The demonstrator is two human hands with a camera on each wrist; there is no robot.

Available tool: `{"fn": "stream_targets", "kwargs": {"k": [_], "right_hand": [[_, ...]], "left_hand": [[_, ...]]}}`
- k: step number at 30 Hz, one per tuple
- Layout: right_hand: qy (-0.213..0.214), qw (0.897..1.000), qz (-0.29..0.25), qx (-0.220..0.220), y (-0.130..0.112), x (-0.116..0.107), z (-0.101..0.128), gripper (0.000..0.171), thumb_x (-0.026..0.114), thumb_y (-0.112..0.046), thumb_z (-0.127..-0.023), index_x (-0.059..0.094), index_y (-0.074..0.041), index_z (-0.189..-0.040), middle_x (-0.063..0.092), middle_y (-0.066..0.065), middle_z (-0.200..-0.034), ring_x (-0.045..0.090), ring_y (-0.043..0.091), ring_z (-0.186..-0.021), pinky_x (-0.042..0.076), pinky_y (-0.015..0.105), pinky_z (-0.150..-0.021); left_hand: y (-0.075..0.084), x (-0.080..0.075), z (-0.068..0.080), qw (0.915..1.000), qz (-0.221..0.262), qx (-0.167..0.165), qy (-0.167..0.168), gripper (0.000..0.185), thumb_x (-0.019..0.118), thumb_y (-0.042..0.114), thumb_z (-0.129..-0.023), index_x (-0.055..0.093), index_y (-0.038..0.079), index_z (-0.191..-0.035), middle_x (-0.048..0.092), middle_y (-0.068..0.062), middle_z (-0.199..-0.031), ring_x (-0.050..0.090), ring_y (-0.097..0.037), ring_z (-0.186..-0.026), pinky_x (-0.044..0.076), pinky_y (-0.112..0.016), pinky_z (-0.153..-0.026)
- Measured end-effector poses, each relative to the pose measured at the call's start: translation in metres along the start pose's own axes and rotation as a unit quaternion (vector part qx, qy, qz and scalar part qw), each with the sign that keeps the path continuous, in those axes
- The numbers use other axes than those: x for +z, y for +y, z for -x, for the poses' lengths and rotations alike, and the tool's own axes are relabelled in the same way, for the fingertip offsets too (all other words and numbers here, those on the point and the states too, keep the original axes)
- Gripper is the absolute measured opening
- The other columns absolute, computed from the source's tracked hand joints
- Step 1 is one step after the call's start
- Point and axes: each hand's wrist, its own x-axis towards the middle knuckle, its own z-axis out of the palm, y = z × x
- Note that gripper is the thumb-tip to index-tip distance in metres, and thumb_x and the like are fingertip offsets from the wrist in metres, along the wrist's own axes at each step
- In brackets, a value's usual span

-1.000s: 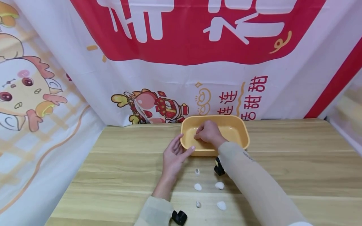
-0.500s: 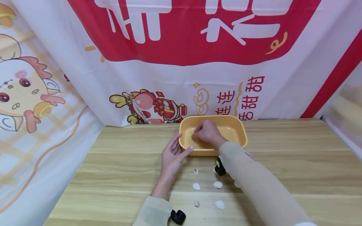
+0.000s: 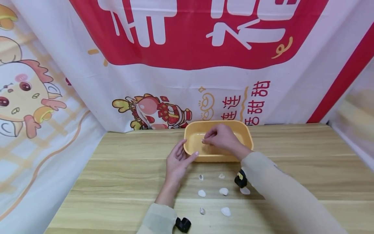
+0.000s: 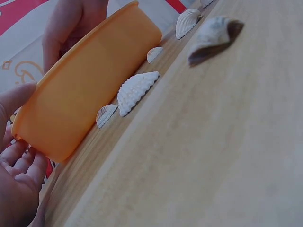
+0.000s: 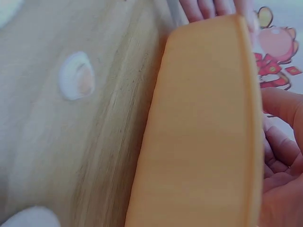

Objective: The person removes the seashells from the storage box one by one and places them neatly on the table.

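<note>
Fingers of our left hand lie loosely straight, the thumb touching the near left corner of the yellow tub and gripping nothing. Seven shells lie loose on the worktop just below the tub, so we judge most of the work left. Our right hand hovers inside the tub, fingertips pinched together; whether they hold a shell we cannot tell.
</note>
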Motion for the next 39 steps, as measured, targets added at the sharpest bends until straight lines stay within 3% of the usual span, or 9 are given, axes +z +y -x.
{"fn": "stream_targets", "kwargs": {"k": [10, 18, 30, 39], "right_hand": [[0.008, 1.0, -0.009, -0.014, 0.002, -0.022, 0.045, 0.016, 0.086, -0.026, -0.093, 0.08, -0.013, -0.1, 0.076, 0.005, -0.092, 0.068, 0.021, -0.079, 0.06, 0.03, -0.067], [0.024, 0.999, -0.026, -0.01, 0.02, -0.033, 0.09, 0.017, 0.086, -0.027, -0.093, 0.08, -0.013, -0.101, 0.075, 0.005, -0.094, 0.065, 0.02, -0.085, 0.06, 0.026, -0.07], [0.012, 0.998, -0.057, -0.006, 0.064, -0.022, 0.138, 0.019, 0.087, -0.024, -0.091, 0.079, -0.011, -0.103, 0.074, 0.002, -0.09, 0.066, 0.015, -0.082, 0.059, 0.022, -0.067], [-0.018, 0.998, -0.056, 0.004, 0.081, -0.014, 0.17, 0.019, 0.09, -0.025, -0.087, 0.079, -0.013, -0.098, 0.072, -0.001, -0.083, 0.064, 0.007, -0.074, 0.058, 0.022, -0.062]], "left_hand": [[0.003, 0.001, 0.002, 1.0, 0.005, -0.006, 0.0, 0.074, 0.093, 0.012, -0.083, 0.061, 0.02, -0.15, 0.055, -0.013, -0.163, 0.05, -0.03, -0.154, 0.042, -0.042, -0.13], [0.003, 0.002, 0.002, 0.9999, -0.007, -0.009, 0.005, 0.075, 0.094, 0.014, -0.082, 0.062, 0.022, -0.149, 0.056, -0.011, -0.163, 0.051, -0.029, -0.153, 0.043, -0.041, -0.129], [0.003, 0.0, 0.001, 0.9999, -0.013, -0.006, 0.008, 0.075, 0.094, 0.013, -0.082, 0.062, 0.022, -0.149, 0.055, -0.011, -0.163, 0.051, -0.028, -0.153, 0.043, -0.041, -0.129], [0.002, 0.0, 0.001, 0.9999, -0.014, -0.005, 0.006, 0.075, 0.093, 0.014, -0.083, 0.061, 0.021, -0.15, 0.054, -0.013, -0.163, 0.051, -0.03, -0.153, 0.043, -0.042, -0.129]]}}
